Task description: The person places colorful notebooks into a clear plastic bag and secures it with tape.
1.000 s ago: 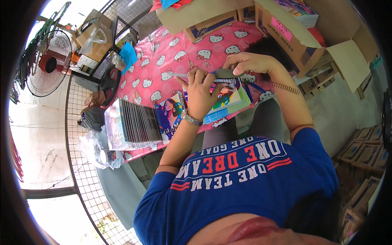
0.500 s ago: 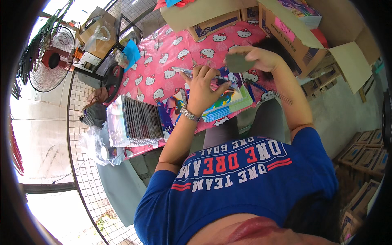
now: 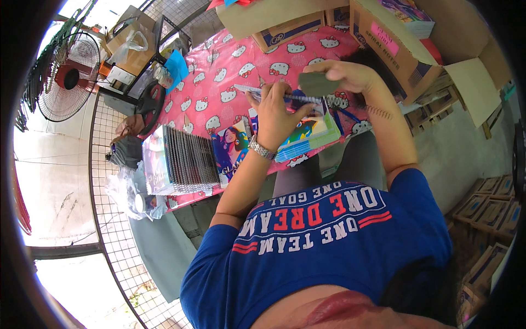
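Observation:
My left hand (image 3: 272, 114) grips a notebook (image 3: 245, 90), holding it tilted above the near side of the table. A dark spiral coil (image 3: 296, 97) runs along the notebook's upper edge. Its loose end (image 3: 379, 112) sticks out to the right, beside my right forearm. In my right hand (image 3: 353, 75), slightly blurred, is a flat dark grey-green pad (image 3: 319, 84), held just above the coil; I cannot tell whether they touch. Beneath the notebook lies a pile of colourful unbound notebooks (image 3: 307, 140). One notebook with a bright cover (image 3: 233, 143) lies left of my left wrist.
Bound spiral notebooks (image 3: 192, 159) stand in a thick stack at the left table edge. Pink patterned cloth (image 3: 230, 74) covers the table. An open carton (image 3: 392, 52) stands at the right, another box (image 3: 287, 34) at the back. A fan (image 3: 68, 77) is far left.
The coil's loose end has risen beside my right forearm. The notebook in my left hand has tilted slightly and shifted right. My right hand still holds the pad in nearly the same place.

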Tool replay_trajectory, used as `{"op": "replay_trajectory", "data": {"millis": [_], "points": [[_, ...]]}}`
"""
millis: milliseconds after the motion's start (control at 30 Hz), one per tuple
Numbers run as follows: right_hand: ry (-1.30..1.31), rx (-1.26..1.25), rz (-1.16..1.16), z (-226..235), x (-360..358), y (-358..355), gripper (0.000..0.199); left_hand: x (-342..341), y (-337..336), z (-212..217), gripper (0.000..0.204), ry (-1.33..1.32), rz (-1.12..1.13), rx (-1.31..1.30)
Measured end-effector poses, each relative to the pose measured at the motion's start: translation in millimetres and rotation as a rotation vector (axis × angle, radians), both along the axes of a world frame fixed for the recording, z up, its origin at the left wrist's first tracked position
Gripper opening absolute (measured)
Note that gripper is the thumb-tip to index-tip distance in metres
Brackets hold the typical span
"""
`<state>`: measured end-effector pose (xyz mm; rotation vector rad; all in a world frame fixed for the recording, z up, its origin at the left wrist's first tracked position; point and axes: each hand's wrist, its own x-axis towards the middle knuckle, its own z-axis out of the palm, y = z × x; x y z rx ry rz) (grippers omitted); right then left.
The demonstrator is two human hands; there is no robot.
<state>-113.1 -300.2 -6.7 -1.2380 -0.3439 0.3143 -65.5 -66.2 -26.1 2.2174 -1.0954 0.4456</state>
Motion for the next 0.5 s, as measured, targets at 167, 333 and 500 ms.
{"op": "replay_trajectory", "data": {"millis": [167, 333, 500], "points": [[-0.042, -0.373, -0.090, -1.1, 17.6, -9.2, 0.059, 26.9, 15.2, 5.1, 0.047, -0.126, -0.013, -0.065], [-0.124, -0.316, 0.022, 1.2, 26.3, 5.3, 0.058, 33.7, 16.8, 1.7, 0.043, -0.112, -0.040, -0.039], [-0.166, -0.371, 0.016, -6.7, 23.8, -2.3, 0.060, 24.6, 13.3, 3.0, 0.044, -0.091, -0.036, 0.000]]}}
